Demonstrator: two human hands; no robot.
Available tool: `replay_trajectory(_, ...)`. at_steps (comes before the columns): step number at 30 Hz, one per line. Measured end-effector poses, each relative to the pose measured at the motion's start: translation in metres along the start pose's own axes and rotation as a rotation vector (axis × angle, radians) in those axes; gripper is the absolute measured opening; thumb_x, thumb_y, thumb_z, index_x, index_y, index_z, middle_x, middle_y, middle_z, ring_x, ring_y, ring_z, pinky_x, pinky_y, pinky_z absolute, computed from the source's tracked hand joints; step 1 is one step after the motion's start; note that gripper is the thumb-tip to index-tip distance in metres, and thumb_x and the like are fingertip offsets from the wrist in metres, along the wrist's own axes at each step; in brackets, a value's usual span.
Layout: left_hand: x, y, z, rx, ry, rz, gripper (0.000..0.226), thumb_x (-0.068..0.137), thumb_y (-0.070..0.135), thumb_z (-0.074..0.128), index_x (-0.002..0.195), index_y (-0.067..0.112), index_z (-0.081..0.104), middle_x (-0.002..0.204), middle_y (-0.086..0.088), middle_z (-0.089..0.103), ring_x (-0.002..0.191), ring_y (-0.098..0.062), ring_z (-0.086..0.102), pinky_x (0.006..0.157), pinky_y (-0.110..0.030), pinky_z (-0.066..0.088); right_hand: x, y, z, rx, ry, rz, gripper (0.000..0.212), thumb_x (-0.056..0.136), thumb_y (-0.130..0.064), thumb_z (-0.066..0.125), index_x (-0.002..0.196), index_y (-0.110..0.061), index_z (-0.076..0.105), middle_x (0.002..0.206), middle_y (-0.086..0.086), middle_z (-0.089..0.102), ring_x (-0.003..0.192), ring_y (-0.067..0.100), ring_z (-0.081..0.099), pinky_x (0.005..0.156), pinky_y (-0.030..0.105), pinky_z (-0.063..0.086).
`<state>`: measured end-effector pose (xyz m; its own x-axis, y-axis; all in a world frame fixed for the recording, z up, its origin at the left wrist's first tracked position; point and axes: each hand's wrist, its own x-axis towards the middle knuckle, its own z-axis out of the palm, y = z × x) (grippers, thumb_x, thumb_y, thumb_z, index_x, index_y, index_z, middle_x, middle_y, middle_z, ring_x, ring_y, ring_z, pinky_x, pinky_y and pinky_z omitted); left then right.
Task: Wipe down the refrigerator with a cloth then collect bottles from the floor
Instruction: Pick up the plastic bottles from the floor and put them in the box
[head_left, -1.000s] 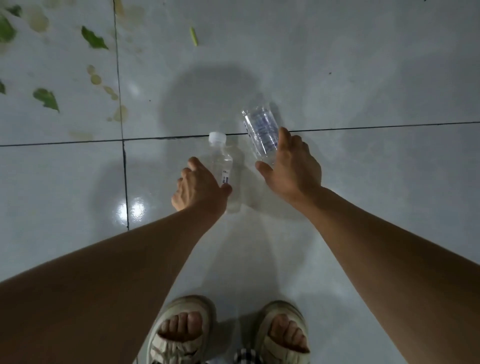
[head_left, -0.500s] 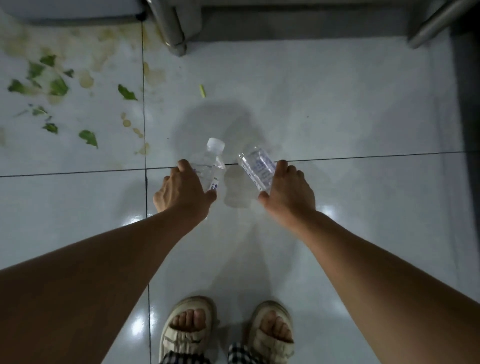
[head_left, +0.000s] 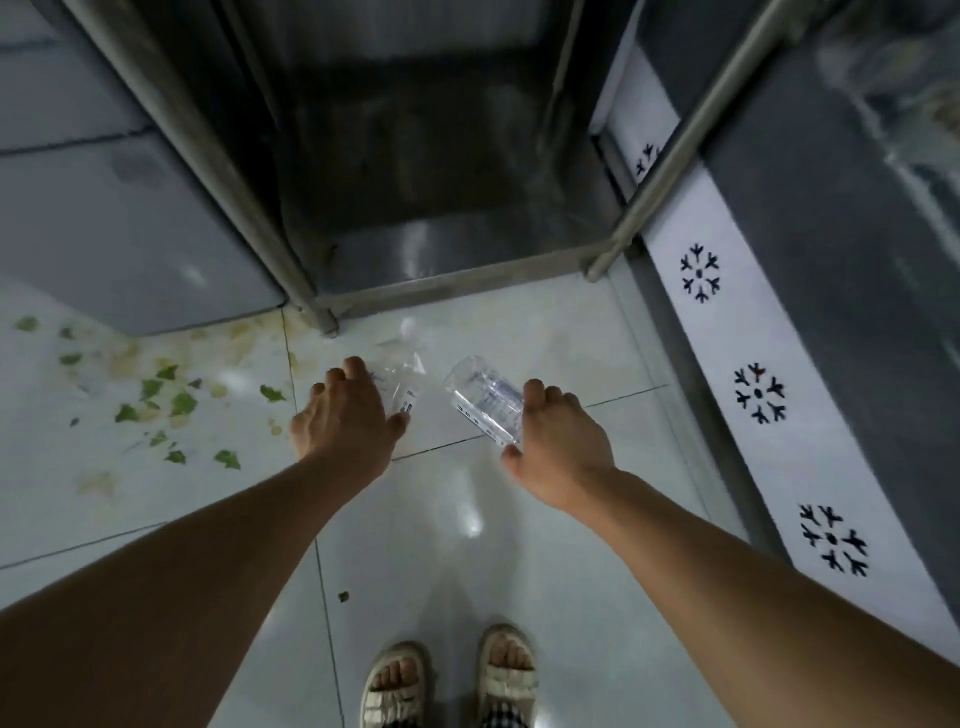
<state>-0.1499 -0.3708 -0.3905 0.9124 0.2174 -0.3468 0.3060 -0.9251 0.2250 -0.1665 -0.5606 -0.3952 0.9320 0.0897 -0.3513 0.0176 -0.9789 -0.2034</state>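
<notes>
Bottles now sit lifted off the floor, one gripped in the left hand (head_left: 345, 415), the other (head_left: 485, 400) in the right hand (head_left: 563, 449); a metal rack (head_left: 441, 280) has come into view ahead.

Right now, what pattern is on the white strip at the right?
Dark snowflake-like marks on the white strip, spaced along it; the head view shows them.

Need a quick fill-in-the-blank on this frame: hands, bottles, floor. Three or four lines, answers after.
1. Each hand holds one clear plastic ____.
2. The green leaf scraps lie on the tiles beside the ____ hand.
3. The right hand holds its bottle with the base pointing ____ from the person.
4. On the person's feet are ____.

Answers: bottle; left; away; sandals
</notes>
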Motion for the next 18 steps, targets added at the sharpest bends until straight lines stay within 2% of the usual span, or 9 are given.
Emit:
replay_trajectory(5, -0.032, 0.024, -0.102, 0.016, 0.059, 0.079, 0.060, 0.081, 0.044, 0.066, 0.123, 0.010, 0.039, 0.122, -0.013, 0.054, 0.113, -0.033, 0.052, 0.087, -0.047, 0.046, -0.052, -0.014, -0.101, -0.013, 0.059, 0.029, 0.051, 0.084, -0.033, 0.061, 0.122, -0.009, 0.037, 0.117, 0.009, 0.052, 0.107, 0.025, 0.049, 0.067, 0.031, 0.039)
replay_trajectory(9, -0.073, 0.043, -0.170, 0.004, 0.080, 0.190, 0.059, 0.079, 0.041, 0.068, 0.121, 0.008, 0.042, 0.120, -0.015, 0.055, 0.110, -0.034, 0.053, 0.088, -0.044, 0.045, -0.107, -0.021, -0.175, -0.022, 0.090, 0.078, 0.053, 0.085, -0.033, 0.061, 0.125, -0.008, 0.035, 0.119, 0.010, 0.052, 0.109, 0.026, 0.050, 0.072, 0.034, 0.044)
replay_trajectory(14, -0.127, 0.079, -0.223, 0.135, 0.058, 0.366, 0.066, 0.078, 0.048, 0.066, 0.126, 0.013, 0.036, 0.123, -0.009, 0.051, 0.114, -0.028, 0.050, 0.085, -0.043, 0.046, -0.181, -0.019, -0.236, -0.008, 0.170, 0.172, 0.053, 0.085, -0.034, 0.059, 0.125, -0.008, 0.035, 0.119, 0.010, 0.053, 0.109, 0.026, 0.050, 0.067, 0.032, 0.039)
replay_trajectory(18, -0.169, 0.117, -0.245, 0.182, 0.066, 0.506, 0.064, 0.077, 0.049, 0.066, 0.122, 0.014, 0.037, 0.122, -0.009, 0.051, 0.112, -0.028, 0.051, 0.080, -0.040, 0.046, -0.241, -0.005, -0.267, 0.001, 0.217, 0.303, 0.058, 0.086, -0.036, 0.059, 0.129, -0.007, 0.032, 0.121, 0.011, 0.051, 0.113, 0.028, 0.048, 0.074, 0.035, 0.043)
